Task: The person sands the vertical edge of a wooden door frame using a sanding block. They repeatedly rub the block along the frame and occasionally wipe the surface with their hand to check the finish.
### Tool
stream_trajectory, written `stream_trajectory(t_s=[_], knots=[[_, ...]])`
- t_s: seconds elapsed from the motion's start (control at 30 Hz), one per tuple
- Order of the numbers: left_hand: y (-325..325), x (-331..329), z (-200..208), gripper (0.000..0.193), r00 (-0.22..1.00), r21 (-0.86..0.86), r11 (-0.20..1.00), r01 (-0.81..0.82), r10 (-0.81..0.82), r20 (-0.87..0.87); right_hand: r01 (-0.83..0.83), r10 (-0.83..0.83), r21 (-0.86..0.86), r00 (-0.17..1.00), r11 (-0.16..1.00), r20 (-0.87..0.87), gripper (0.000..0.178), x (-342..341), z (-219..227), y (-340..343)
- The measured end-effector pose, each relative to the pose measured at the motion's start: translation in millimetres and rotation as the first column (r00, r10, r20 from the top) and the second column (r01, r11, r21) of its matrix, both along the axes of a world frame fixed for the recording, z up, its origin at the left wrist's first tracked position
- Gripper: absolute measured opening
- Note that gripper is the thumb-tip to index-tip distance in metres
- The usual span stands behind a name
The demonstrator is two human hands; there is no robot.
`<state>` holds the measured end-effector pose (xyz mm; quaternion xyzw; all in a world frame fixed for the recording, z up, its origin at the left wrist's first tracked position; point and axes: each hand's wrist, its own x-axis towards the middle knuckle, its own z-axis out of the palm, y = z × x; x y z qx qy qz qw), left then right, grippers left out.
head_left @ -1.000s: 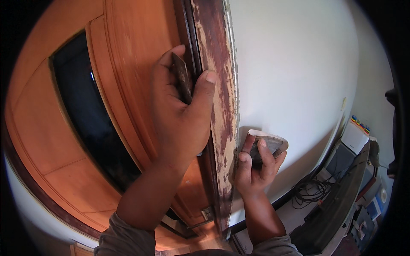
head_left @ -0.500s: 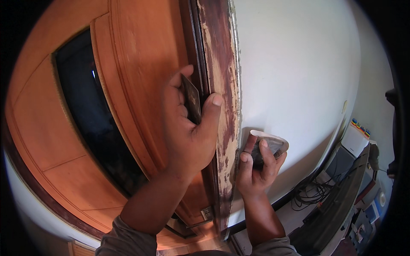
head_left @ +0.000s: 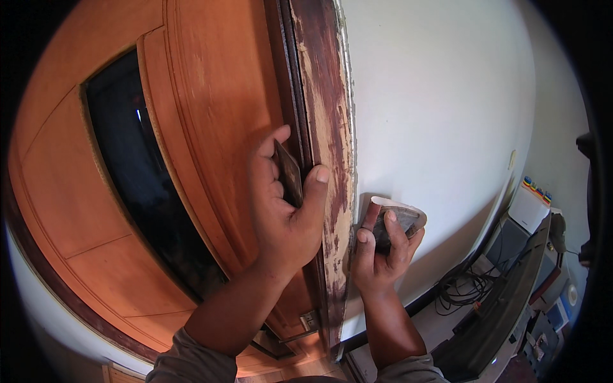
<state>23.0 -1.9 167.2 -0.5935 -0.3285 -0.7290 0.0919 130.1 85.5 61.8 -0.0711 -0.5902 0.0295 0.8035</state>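
My left hand (head_left: 287,210) is at the door frame (head_left: 325,102), whose dark brown finish is worn to bare pale wood in patches. A thin, dark, flat piece (head_left: 290,175) lies between its curled fingers and palm; its kind I cannot make out. The left thumb rests along the frame's face, with the fingers on the door side. Lower and to the right, my right hand (head_left: 389,255) grips a bent sheet of sandpaper (head_left: 394,223), reddish-brown on one side with a grey, worn back. That hand is in front of the white wall, just right of the frame.
An orange-brown wooden door (head_left: 211,115) with a dark glass panel (head_left: 140,159) fills the left side. At right are a white wall (head_left: 440,108), coiled black cables (head_left: 463,290), a large dark flat screen (head_left: 504,313) and a white box (head_left: 530,207). A metal hinge (head_left: 310,320) sits low.
My left hand has slid down along the door frame with the dark flat piece in it. My right hand and the sandpaper have barely moved.
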Motion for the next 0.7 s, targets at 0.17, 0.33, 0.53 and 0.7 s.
stream_trajectory(t_s=[0.17,0.33,0.53,0.7], knots=[[3,-4,-11,0.056,1.000,0.008,1.000,0.020,-0.020,0.002,0.002,-0.002,0.004,1.000,1.000,-0.012,0.046,-1,-1,0],[-2,-2,-28,0.057,1.000,-0.013,1.000,0.005,-0.005,-0.016,-0.008,0.008,0.002,1.000,1.000,-0.012,0.045,0,-1,0],[-3,6,-27,0.054,0.996,-0.002,0.996,-0.085,0.085,0.033,0.006,-0.006,0.011,1.000,1.000,-0.006,0.047,0,0,2],[5,0,2,0.054,0.991,0.120,0.984,-0.134,0.136,-0.005,-0.020,0.020,0.007,1.000,1.000,-0.017,0.047,-2,0,3]])
